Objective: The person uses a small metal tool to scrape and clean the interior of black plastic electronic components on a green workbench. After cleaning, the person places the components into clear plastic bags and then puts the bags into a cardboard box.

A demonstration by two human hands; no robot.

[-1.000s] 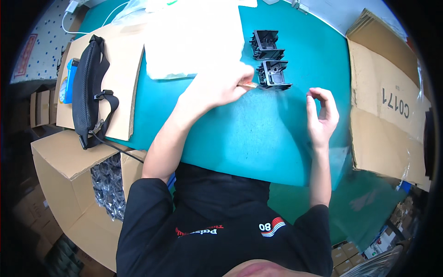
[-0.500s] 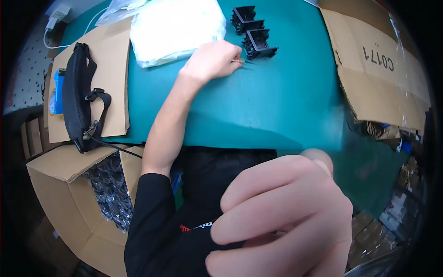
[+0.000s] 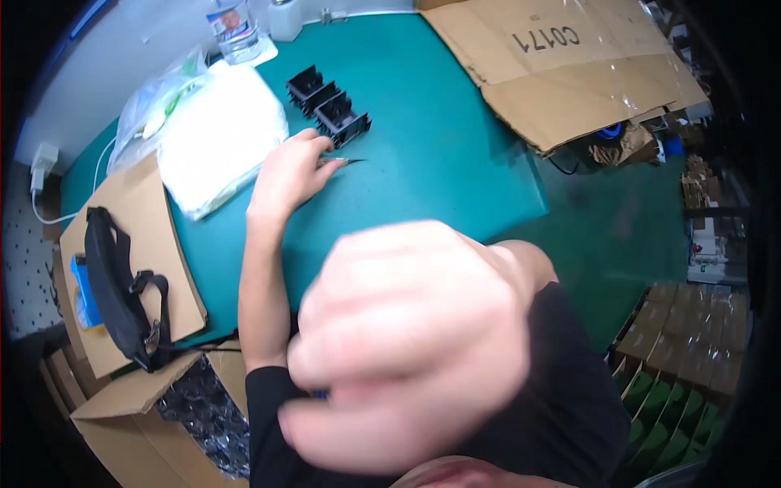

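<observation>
Across the teal table (image 3: 439,163) your left hand (image 3: 286,175) rests outstretched, fingers pinching a thin pointed tool (image 3: 342,161) beside black plastic parts (image 3: 329,106), while your blurred right hand (image 3: 411,342) looms close, fingers curled together

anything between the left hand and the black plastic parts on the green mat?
Head view: only the thin pointed metal tool held in the left hand, its tip on bare teal mat just below the nearest black ribbed plastic part.

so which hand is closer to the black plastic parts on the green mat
Left. The left hand rests on the mat just beside the black plastic parts, holding a thin tool. The right hand is raised near the camera, away from them.
</observation>
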